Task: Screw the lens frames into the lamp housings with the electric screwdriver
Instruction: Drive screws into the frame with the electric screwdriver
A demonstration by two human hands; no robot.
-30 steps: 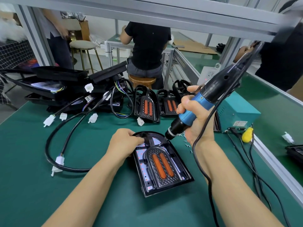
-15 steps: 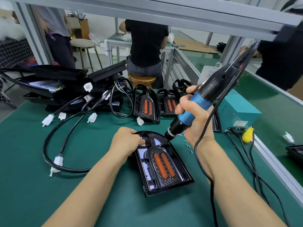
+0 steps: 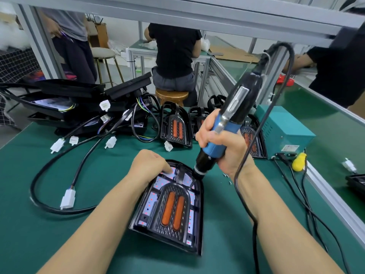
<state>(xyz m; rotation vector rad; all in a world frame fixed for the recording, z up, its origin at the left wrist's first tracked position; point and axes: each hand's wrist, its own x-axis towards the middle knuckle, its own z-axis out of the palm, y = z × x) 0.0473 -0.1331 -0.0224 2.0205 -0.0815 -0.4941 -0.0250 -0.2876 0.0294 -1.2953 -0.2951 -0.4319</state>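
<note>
Bench [image 3: 49,224]: green mat, runs from near edge to far; aluminium rail along its right side.
Stacked housings [image 3: 65,99]: black pile at far left, wires and white connectors spilling toward the centre.
Power box [image 3: 284,133]: teal, far right, cables trailing near along the rail.
Lamp housing [image 3: 171,208]: black, arched, lies flat at near centre, rounded end pointing far; lens frame [image 3: 172,206] seated inside it with two orange strips showing.
Finished lamps [image 3: 176,125]: row propped up at far centre, behind the driver.
Black cable [image 3: 51,171]: loops on the mat at left, ends in a white plug.
Electric screwdriver [image 3: 227,127]: blue grip, black body, tilted with top leaning far-right; tip down on the housing's far right corner.
Right hand [image 3: 227,147]: fingers wrapped round the blue grip of the driver.
Left hand [image 3: 149,166]: palm down on the housing's far left corner, fingertips pressing, knuckles bent.
Loose screws [image 3: 227,176]: few, on the mat just right of the housing; small.
</note>
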